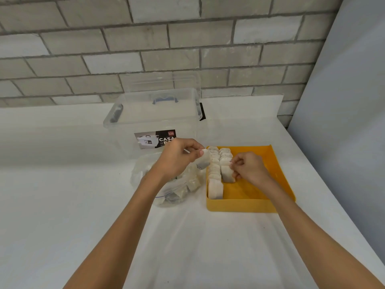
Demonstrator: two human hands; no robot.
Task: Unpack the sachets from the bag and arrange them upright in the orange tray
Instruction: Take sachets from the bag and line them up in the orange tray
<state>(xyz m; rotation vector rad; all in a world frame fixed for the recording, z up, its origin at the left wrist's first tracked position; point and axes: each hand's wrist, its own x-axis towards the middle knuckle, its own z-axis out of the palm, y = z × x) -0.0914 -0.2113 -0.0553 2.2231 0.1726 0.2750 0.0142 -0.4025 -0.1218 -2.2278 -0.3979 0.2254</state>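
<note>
Sachets (214, 176), white, stand upright in two rows along the left side of one orange tray (243, 205). Left row is longer and reaches the near wall. Count per row is unclear because they overlap. Right hand (251, 167): grip closed in a pinch on the front sachet (227, 174) of the right row. Left hand (177, 158): grip pinches one loose sachet (203, 159) between thumb and fingers, held in air by the tray's left rim. One clear zip bag (166, 195) lies on the desk (62, 184) just left of the tray, more sachets inside, number unclear. One clear storage box (150, 119) stands behind the bag, with one clear lid (185, 80) behind it against the brick wall (83, 49).
</note>
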